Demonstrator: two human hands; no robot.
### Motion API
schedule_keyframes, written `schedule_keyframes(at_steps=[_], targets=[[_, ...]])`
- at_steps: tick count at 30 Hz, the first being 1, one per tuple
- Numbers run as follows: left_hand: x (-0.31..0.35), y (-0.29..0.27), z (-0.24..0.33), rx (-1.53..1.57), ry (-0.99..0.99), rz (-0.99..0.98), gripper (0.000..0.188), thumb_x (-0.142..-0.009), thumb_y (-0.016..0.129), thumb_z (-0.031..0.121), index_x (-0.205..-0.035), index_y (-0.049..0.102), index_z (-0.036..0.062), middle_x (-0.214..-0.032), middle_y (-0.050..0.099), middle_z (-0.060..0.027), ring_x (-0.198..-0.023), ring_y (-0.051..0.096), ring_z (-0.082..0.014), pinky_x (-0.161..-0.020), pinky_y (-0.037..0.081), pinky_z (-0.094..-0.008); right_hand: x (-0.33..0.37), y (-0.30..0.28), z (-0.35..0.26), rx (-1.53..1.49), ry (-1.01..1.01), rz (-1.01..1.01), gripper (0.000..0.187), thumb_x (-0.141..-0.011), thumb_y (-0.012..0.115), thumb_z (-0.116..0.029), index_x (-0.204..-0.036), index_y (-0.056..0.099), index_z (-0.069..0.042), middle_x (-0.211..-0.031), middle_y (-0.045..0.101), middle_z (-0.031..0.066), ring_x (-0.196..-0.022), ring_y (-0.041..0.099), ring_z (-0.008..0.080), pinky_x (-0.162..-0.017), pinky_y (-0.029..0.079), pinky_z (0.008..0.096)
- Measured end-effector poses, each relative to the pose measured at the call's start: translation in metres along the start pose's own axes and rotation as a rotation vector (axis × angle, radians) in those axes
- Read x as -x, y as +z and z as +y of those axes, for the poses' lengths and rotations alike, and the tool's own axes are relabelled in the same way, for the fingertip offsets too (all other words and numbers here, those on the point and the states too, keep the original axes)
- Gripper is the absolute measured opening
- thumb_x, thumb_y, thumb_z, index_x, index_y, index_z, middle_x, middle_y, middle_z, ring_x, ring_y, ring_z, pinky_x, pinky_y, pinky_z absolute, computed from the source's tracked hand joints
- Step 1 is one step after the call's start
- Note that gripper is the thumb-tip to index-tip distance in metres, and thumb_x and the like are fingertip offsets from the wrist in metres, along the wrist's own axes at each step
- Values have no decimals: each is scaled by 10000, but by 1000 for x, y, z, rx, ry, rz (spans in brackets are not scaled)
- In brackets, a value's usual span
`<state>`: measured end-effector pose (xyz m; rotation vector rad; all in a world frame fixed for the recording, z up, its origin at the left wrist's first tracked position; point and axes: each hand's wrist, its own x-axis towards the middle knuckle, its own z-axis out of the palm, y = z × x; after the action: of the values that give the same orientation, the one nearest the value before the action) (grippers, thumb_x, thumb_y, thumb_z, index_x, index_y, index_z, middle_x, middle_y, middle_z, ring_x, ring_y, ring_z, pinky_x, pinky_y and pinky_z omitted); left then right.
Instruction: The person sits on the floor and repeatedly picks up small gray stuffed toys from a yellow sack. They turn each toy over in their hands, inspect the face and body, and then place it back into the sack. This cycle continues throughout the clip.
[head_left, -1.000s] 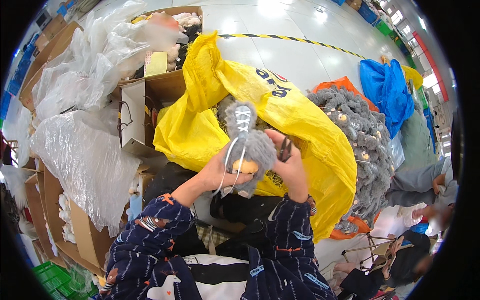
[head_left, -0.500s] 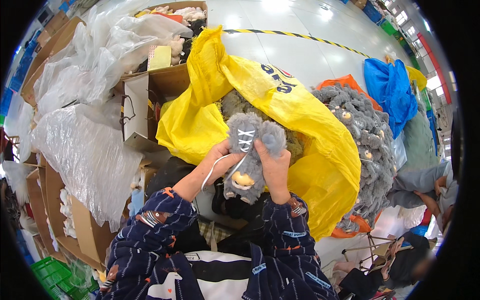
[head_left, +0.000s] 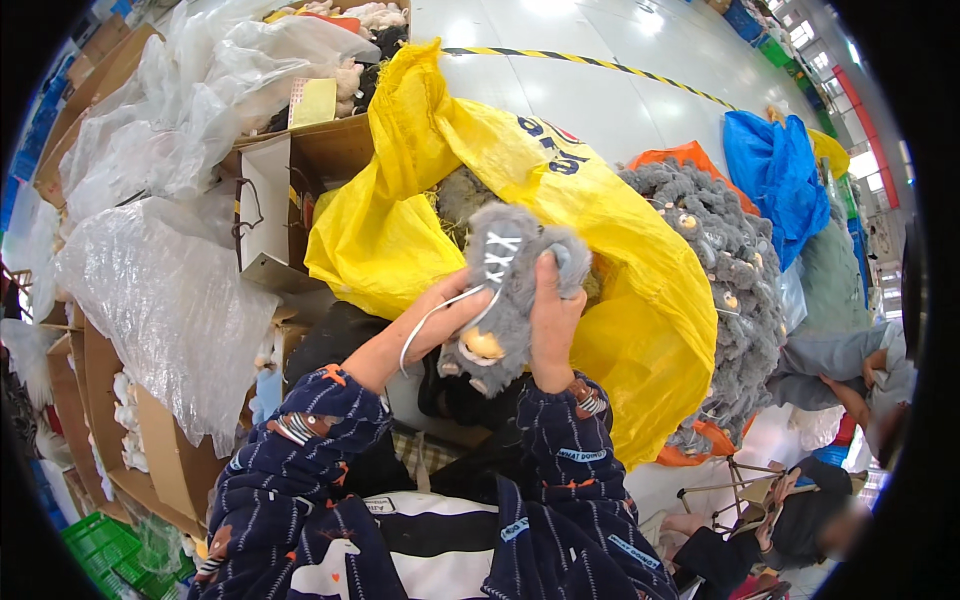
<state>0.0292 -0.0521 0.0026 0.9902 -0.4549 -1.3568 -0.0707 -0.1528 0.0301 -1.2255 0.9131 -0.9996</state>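
Soft-toy workshop, by the look of my feed.
I see grey plush toys (head_left: 722, 270) heaped at the right, cardboard boxes (head_left: 168, 455) holding white plush (head_left: 128, 425) at lower left, a big yellow sack (head_left: 655, 340) mid-frame, striped floor tape (head_left: 600, 66) up top, other people (head_left: 815, 505) lower right.

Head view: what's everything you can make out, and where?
Plush toy: one, grey, in both hands
Sack: one, yellow, beyond toy
Plush pile: uncounted, grey, right of sack
Plastic bundle: one, blue, upper right
Plastic sheeting: uncounted, clear, left
Cardboard boxes: several, brown, left
Crates: uncounted, green, lower left
Floor tape: one strip, yellow-black, top
Other people: at least two, grey and dark clothing, right
Sleeves: two, navy patterned, below
Left hand: one, bare, toy's left
Right hand: one, bare, toy's right
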Motion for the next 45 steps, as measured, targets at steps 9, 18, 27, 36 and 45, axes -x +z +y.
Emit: schedule_keyframes(at_steps=[9, 18, 27, 36, 45], targets=[[1, 14, -4, -439, 58, -176, 743, -687, 754, 125, -1294, 339, 16, -1138, 539, -87, -1049, 497, -144, -940, 382, -291, -31, -29, 7, 17, 59, 85, 268, -857, 618, -250, -893, 623, 16, -809, 585, -1, -721, 500, 71, -656, 411, 224], [-5, -2, -23, -710, 171, -70, 789, -702, 704, 129, -1362, 278, 55, -1148, 549, -158, -1077, 537, -231, -909, 413, -308, -35, -41, -18, 179, -24, -244, 213, -805, 638, -85, -968, 604, 47, -889, 630, 47, -786, 546, 73, -702, 445, 220], [-3, -4, -6, -641, -16, -192, 692, -734, 724, 199, -1307, 365, 50, -1138, 558, -92, -1028, 522, -160, -903, 404, -298, -29, -35, 1, 241, -111, -372, 185, -768, 667, -81, -898, 616, 41, -760, 621, 9, -684, 493, 35, -609, 425, 216], [-5, -8, -12, -511, -152, -195, 578, -735, 704, 176, -1232, 438, 47, -1090, 563, -60, -992, 509, -135, -892, 399, -283, -26, -24, 3, 597, -474, -385, 160, -731, 661, -56, -843, 590, 33, -686, 557, 146, -581, 529, 222, -553, 422, 284], [-9, -10, -5, -52, -144, 94, 518, -779, 680, 120, -1237, 448, 60, -1096, 566, -46, -982, 549, -134, -852, 442, -278, -27, -13, -2, 468, -412, -204, 266, -719, 715, -129, -894, 599, 35, -747, 594, 112, -667, 535, 168, -590, 432, 282]])
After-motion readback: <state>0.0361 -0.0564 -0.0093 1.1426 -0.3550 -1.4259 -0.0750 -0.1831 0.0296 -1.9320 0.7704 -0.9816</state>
